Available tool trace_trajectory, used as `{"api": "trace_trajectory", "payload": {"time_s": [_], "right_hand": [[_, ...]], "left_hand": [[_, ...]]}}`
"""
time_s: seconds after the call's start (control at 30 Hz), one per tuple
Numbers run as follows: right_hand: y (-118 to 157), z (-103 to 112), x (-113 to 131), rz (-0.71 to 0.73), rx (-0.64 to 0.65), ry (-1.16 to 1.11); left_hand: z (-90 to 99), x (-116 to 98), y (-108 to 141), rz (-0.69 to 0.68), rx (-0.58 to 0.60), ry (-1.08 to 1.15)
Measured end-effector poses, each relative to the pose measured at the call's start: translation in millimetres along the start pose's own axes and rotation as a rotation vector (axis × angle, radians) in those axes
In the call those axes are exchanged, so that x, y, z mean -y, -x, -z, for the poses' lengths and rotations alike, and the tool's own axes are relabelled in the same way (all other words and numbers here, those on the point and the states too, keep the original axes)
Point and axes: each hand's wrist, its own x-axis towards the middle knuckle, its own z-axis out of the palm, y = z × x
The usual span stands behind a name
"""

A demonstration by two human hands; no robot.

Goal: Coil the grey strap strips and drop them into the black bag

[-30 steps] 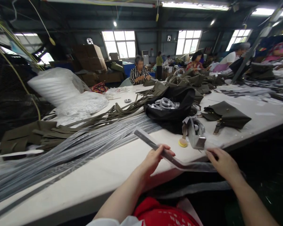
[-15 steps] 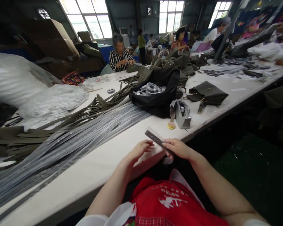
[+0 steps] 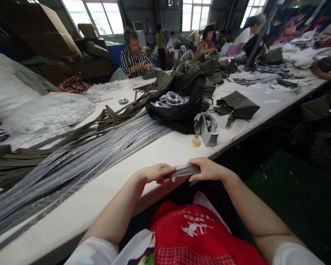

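Observation:
A short, dark folded strap in clear plastic wrap (image 3: 186,170) is stretched between my two hands, just over the table's front edge. My left hand (image 3: 159,173) pinches its left end, and my right hand (image 3: 208,169) grips the right end. Beyond my hands stands a grey tape dispenser (image 3: 209,134), with a small round yellow-rimmed item (image 3: 195,142) beside it. Long plastic-wrapped straps (image 3: 99,143) lie over the left part of the white table (image 3: 151,147), next to unwrapped olive straps (image 3: 110,117).
A black bag (image 3: 179,116) holds several coiled, plastic-wrapped pieces. To its right lies an olive handbag (image 3: 237,105). White plastic sheeting (image 3: 35,106) is heaped at the left. A person in a striped shirt (image 3: 135,60) works across the table, and others are farther back.
My left hand, apart from the strap before, has closed on its left end. The strap has turned from slanting to nearly level. The view has shifted slightly.

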Motion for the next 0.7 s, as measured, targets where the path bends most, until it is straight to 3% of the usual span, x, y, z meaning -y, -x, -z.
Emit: {"api": "trace_trajectory", "payload": {"time_s": [0.1, 0.17, 0.27, 0.37, 0.43, 0.5, 0.57, 0.63, 0.7], "right_hand": [[-3, -2, -12, 0.007, -0.097, 0.029], [-7, -16, -19, -0.061, -0.147, 0.025], [-11, -52, -12, -0.16, -0.047, -0.121], [-10, -80, 14, -0.097, 0.283, -0.443], [-5, -77, 30, -0.03, 0.299, -0.614], [-2, -55, 37, -0.004, 0.125, -0.707], [-3, -22, 32, -0.061, -0.11, -0.735], [-9, 9, 18, -0.169, -0.308, -0.651], [-18, 26, 4, -0.218, -0.507, -0.431]], "left_hand": [[-2.9, -1, 4, -0.069, 0.035, 0.285], [-6.0, -9, 5, -0.218, -0.001, 0.469], [-7.5, -24, -1, -0.531, -0.284, 0.62], [-1.0, -28, -15, -0.686, -0.621, 0.433], [3.5, -23, -22, -0.661, -0.779, 0.072], [2.2, -14, -24, -0.595, -0.796, -0.318], [-6.7, -5, -22, -0.543, -0.693, -0.531], [-20.5, 1, -19, -0.492, -0.607, -0.517], [-34.6, 1, -20, -0.419, -0.6, -0.347]]}}
